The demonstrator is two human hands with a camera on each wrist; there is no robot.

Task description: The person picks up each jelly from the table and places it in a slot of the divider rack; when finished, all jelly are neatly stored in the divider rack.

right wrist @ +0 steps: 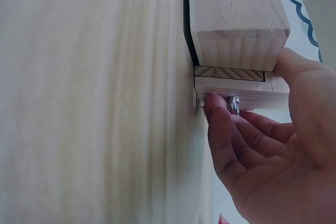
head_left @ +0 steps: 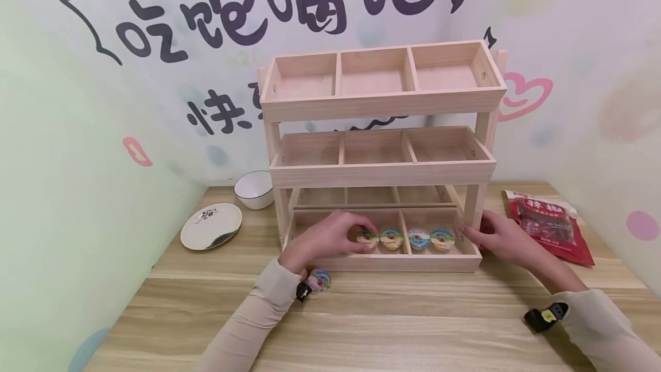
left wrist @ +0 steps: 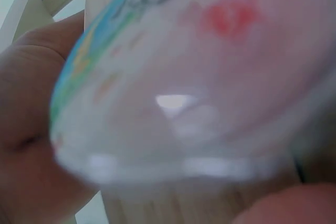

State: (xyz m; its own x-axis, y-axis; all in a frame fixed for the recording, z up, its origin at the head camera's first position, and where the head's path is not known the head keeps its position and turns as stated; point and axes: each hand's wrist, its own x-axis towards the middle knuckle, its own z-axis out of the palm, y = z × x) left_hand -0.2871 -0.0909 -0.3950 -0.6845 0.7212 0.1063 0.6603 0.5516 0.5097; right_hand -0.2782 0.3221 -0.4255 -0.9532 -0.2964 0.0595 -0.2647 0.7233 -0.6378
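Observation:
At the bottom tray point(head_left: 341, 264) of a three-tier wooden rack point(head_left: 382, 107), the left hand point(head_left: 333, 234) pinches the leftmost jelly cup point(head_left: 368, 238) in the middle compartment. Another jelly cup point(head_left: 318, 281), with a colourful lid, shows close under the left wrist; it fills much of the left wrist view, its clear side over pinkish contents. Beside the pinched one sits a yellow-lidded jelly cup point(head_left: 391, 239). The right compartment holds a blue-lidded cup point(head_left: 419, 239) and a yellow-lidded cup point(head_left: 442, 239). The right hand point(right wrist: 268, 145) grips the rack's lower right end, fingertips by a metal screw point(right wrist: 233, 104).
A white plate point(head_left: 210, 226) and a white bowl point(head_left: 255, 189) stand left of the rack. At its right lies a red packaged food bag point(head_left: 552, 225). Walls close in behind and at both sides of the wooden table point(head_left: 392, 326).

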